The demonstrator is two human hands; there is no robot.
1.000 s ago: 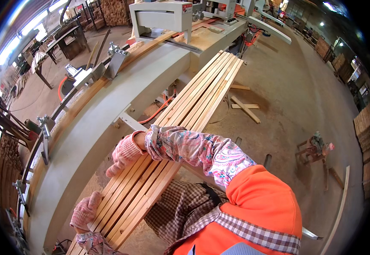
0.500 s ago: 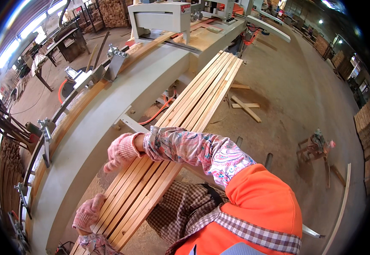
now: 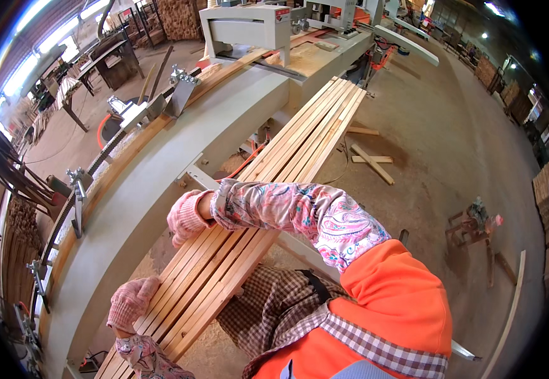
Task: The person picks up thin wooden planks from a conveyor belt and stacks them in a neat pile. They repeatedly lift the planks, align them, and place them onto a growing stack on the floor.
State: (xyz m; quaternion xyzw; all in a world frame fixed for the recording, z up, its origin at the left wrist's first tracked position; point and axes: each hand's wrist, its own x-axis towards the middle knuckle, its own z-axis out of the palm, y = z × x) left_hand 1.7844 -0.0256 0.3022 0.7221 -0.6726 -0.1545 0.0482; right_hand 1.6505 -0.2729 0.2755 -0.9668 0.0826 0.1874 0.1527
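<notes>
Several long, narrow wooden strips [image 3: 224, 256] lie side by side, running slantwise from the lower left to the upper middle. My left hand [image 3: 133, 302], in a pink knitted glove, grips the left edge of these strips near their lower end. Farther up, my right hand [image 3: 189, 218], gloved the same way, reaches across the strips in a patterned sleeve cover. Its fingers curl down over the outermost strip on the left, and their tips are partly hidden. My right forearm covers part of the strips' middle.
A long pale machine bed [image 3: 224, 104] curves along the left, with metal clamps [image 3: 78, 199] on its far side. Beyond stands a grey machine housing [image 3: 249, 28] amid sawdust. On the floor to the right are crossed wood offcuts [image 3: 373, 163] and a small wooden stand [image 3: 473, 227].
My right hand's fingers, held out past the edge before, are now bent down over the left strip. My left hand stays on the strips. The whole view has shifted slightly.
</notes>
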